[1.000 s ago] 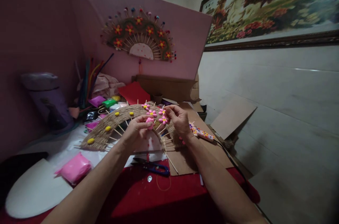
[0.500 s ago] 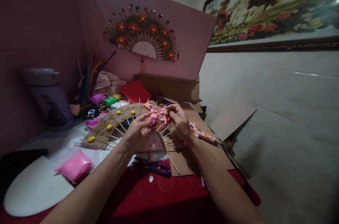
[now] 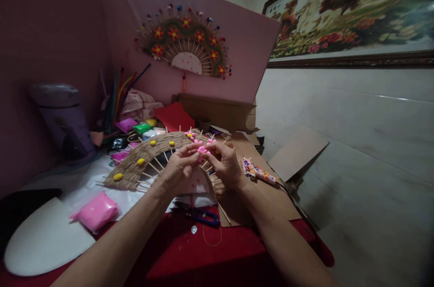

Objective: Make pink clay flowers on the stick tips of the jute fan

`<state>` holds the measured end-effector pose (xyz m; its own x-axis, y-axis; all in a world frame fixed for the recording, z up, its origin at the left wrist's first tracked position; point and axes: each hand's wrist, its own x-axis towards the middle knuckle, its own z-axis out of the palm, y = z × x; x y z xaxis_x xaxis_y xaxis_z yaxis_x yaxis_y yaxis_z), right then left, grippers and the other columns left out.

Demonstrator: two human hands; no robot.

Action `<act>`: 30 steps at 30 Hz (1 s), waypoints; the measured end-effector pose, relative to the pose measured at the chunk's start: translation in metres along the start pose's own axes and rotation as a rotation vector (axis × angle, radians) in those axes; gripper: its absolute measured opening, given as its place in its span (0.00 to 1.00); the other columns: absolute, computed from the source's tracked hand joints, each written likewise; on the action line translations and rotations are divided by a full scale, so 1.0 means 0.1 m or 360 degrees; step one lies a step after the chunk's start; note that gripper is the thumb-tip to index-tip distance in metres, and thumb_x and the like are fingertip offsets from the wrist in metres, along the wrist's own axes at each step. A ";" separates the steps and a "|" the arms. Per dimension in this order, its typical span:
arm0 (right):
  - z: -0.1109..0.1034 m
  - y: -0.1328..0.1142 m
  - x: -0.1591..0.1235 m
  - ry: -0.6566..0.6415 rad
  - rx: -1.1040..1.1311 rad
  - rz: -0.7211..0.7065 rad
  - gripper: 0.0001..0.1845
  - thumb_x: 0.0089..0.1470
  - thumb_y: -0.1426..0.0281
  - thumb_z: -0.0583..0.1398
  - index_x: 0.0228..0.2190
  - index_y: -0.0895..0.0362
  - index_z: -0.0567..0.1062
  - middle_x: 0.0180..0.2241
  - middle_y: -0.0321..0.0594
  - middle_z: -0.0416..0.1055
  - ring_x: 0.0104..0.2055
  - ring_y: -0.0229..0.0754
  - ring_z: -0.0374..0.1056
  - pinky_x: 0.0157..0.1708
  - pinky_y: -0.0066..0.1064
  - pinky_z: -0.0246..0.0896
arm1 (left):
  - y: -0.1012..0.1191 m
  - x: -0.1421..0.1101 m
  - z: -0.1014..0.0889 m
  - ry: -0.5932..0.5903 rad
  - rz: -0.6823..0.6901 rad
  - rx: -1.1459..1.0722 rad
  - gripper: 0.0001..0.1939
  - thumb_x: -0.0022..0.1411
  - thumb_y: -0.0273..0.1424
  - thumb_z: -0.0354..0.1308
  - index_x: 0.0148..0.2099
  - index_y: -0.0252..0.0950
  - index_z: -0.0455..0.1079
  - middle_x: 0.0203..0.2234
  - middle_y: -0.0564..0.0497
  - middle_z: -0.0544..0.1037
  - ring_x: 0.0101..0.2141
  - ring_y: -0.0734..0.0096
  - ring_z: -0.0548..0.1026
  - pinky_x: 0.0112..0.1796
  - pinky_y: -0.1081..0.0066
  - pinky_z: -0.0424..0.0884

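Note:
My left hand point(image 3: 181, 165) pinches a lump of pink clay petals point(image 3: 202, 150) between thumb and fingers. On its other side my right hand point(image 3: 228, 167) is closed, thumb and fingertips pressed at the same pink clay. Behind and under both hands lies a fan-shaped piece point(image 3: 129, 170) of brown cord and thin sticks. Yellow clay ovals point(image 3: 140, 161) sit along its left part, and a pink flower with a yellow centre point(image 3: 190, 135) is near its top. My hands hide part of its right side.
Blue-handled snips point(image 3: 205, 217) lie on the red cloth point(image 3: 190, 255). A bag of pink clay point(image 3: 96, 211) is at left, beside a white board point(image 3: 44, 244). A flower-patterned glue gun point(image 3: 259, 172) rests on cardboard point(image 3: 281, 196) at right. A finished fan point(image 3: 186, 38) hangs behind.
My right hand has moved left, bringing its fingertips to the pink clay in my left hand. The left hand stays nearly in place. The view has shifted slightly.

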<state>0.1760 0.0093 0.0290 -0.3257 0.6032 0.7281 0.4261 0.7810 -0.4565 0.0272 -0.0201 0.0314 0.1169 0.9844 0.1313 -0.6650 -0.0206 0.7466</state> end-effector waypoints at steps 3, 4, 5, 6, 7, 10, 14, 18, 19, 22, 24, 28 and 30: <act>-0.02 -0.02 0.00 -0.0023 -0.0045 -0.0107 0.06 0.53 0.66 0.59 0.31 0.56 0.73 0.27 0.36 0.68 0.27 0.36 0.61 0.27 0.27 0.56 | 0.00 -0.01 0.01 -0.0013 -0.0038 0.0030 0.14 0.44 0.25 0.67 0.36 0.32 0.74 0.30 0.48 0.78 0.28 0.73 0.75 0.32 0.72 0.72; -0.03 -0.02 0.00 -0.0039 -0.0046 -0.0141 0.05 0.53 0.66 0.60 0.30 0.56 0.73 0.27 0.36 0.68 0.27 0.36 0.61 0.27 0.27 0.57 | 0.00 -0.01 0.01 -0.0005 -0.0045 0.0046 0.13 0.43 0.25 0.68 0.35 0.32 0.74 0.28 0.48 0.78 0.27 0.73 0.75 0.31 0.72 0.72; -0.03 -0.03 0.00 -0.0054 -0.0033 -0.0163 0.05 0.53 0.67 0.60 0.30 0.56 0.74 0.27 0.37 0.68 0.28 0.36 0.61 0.27 0.27 0.57 | -0.01 -0.01 0.01 0.0010 -0.0042 0.0059 0.12 0.43 0.25 0.68 0.34 0.31 0.74 0.27 0.48 0.78 0.26 0.73 0.75 0.31 0.72 0.72; -0.03 -0.03 0.00 -0.0065 -0.0004 -0.0169 0.05 0.53 0.67 0.60 0.30 0.56 0.74 0.27 0.36 0.68 0.28 0.36 0.61 0.27 0.27 0.57 | -0.02 0.00 0.01 0.0030 -0.0029 0.0064 0.12 0.42 0.25 0.68 0.32 0.30 0.74 0.26 0.48 0.78 0.26 0.73 0.75 0.30 0.72 0.71; -0.03 -0.04 0.00 -0.0071 0.0037 -0.0159 0.05 0.52 0.67 0.60 0.30 0.55 0.74 0.27 0.36 0.68 0.27 0.36 0.61 0.27 0.27 0.57 | -0.03 0.00 0.01 0.0052 -0.0011 0.0062 0.12 0.42 0.25 0.69 0.32 0.30 0.74 0.25 0.48 0.78 0.25 0.74 0.75 0.30 0.73 0.71; -0.01 -0.04 0.00 -0.0057 0.0202 -0.0054 0.06 0.52 0.66 0.60 0.30 0.56 0.73 0.25 0.35 0.67 0.25 0.34 0.59 0.25 0.27 0.56 | -0.07 0.02 0.01 0.0102 0.0058 0.0032 0.12 0.41 0.25 0.69 0.32 0.30 0.74 0.25 0.49 0.78 0.25 0.76 0.74 0.30 0.75 0.70; 0.02 -0.03 0.00 -0.0035 0.0402 0.0094 0.07 0.51 0.64 0.61 0.29 0.56 0.73 0.24 0.34 0.66 0.23 0.34 0.58 0.23 0.27 0.55 | -0.08 0.03 0.01 0.0133 0.0135 -0.0019 0.14 0.40 0.26 0.69 0.33 0.31 0.74 0.26 0.50 0.78 0.25 0.79 0.73 0.31 0.76 0.69; 0.00 -0.03 0.00 -0.0067 0.0648 0.0187 0.08 0.49 0.64 0.63 0.29 0.56 0.74 0.25 0.34 0.68 0.25 0.34 0.62 0.24 0.27 0.58 | -0.04 0.05 -0.03 0.0159 0.0179 0.0039 0.16 0.39 0.28 0.71 0.33 0.32 0.73 0.26 0.51 0.77 0.26 0.77 0.74 0.30 0.77 0.68; -0.01 -0.03 0.01 -0.0052 0.0727 0.0206 0.08 0.50 0.64 0.62 0.30 0.55 0.74 0.26 0.35 0.69 0.26 0.35 0.64 0.25 0.28 0.60 | -0.03 0.06 -0.04 0.0147 0.0172 0.0056 0.16 0.38 0.29 0.71 0.32 0.32 0.72 0.26 0.51 0.77 0.26 0.77 0.74 0.29 0.77 0.68; -0.04 -0.06 0.01 0.0000 0.0805 0.0231 0.09 0.52 0.64 0.60 0.35 0.54 0.75 0.30 0.37 0.72 0.28 0.35 0.66 0.26 0.28 0.62 | -0.01 0.07 -0.06 0.0079 0.0110 0.0077 0.19 0.37 0.32 0.72 0.32 0.30 0.73 0.24 0.51 0.76 0.24 0.79 0.72 0.27 0.77 0.67; -0.05 -0.08 0.02 -0.0053 0.0722 0.0177 0.11 0.53 0.65 0.60 0.39 0.54 0.75 0.31 0.38 0.73 0.29 0.35 0.66 0.28 0.28 0.63 | -0.01 0.06 -0.05 0.0046 0.0075 0.0067 0.20 0.36 0.32 0.72 0.34 0.30 0.73 0.24 0.52 0.76 0.23 0.80 0.71 0.27 0.77 0.68; -0.05 -0.09 0.03 -0.0110 0.0569 -0.0002 0.09 0.52 0.67 0.61 0.37 0.54 0.76 0.31 0.38 0.72 0.33 0.37 0.66 0.34 0.30 0.63 | -0.02 0.03 -0.01 0.0043 0.0073 0.0082 0.18 0.37 0.32 0.72 0.30 0.32 0.70 0.20 0.55 0.73 0.21 0.81 0.69 0.26 0.76 0.67; -0.05 -0.08 0.02 -0.0110 0.0528 -0.0015 0.08 0.52 0.67 0.61 0.35 0.55 0.76 0.29 0.36 0.70 0.31 0.36 0.65 0.32 0.29 0.62 | -0.01 0.01 0.00 0.0018 0.0071 0.0118 0.16 0.39 0.33 0.71 0.28 0.31 0.69 0.19 0.55 0.72 0.20 0.82 0.68 0.25 0.78 0.65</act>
<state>0.1762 0.0041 0.0366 -0.3898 0.5965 0.7017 0.1289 0.7897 -0.5997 0.0278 -0.0194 0.0307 0.0796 0.9842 0.1583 -0.6131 -0.0769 0.7863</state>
